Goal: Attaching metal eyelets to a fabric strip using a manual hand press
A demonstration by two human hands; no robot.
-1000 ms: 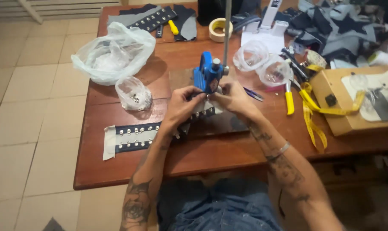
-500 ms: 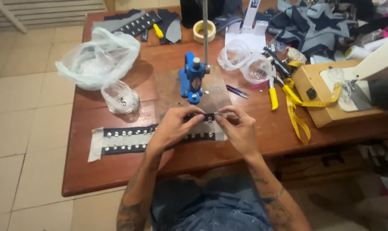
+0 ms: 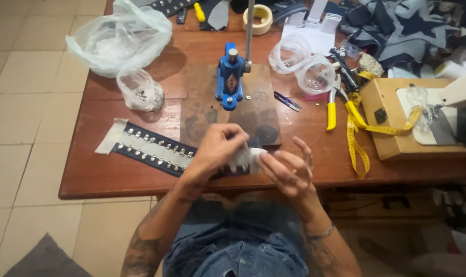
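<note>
Here, I watch both hands work at the near edge of the wooden table. The left hand is curled, fingers pinched on the pale end of the studded dark strip, which runs leftward flat across the tabletop. The right hand is spread, fingers loosely apart, its fingertips touching that same pale end from the other side; I cannot tell whether it truly grips it. Beyond them stands the blue hand press on its dark board. I judge the main risk to be the strip's end slipping, since only the left pinch surely holds it and it hangs at the table's lip. A tug could also drag the studded length toward the small bag of studs, which sits near the strip's far edge.
</note>
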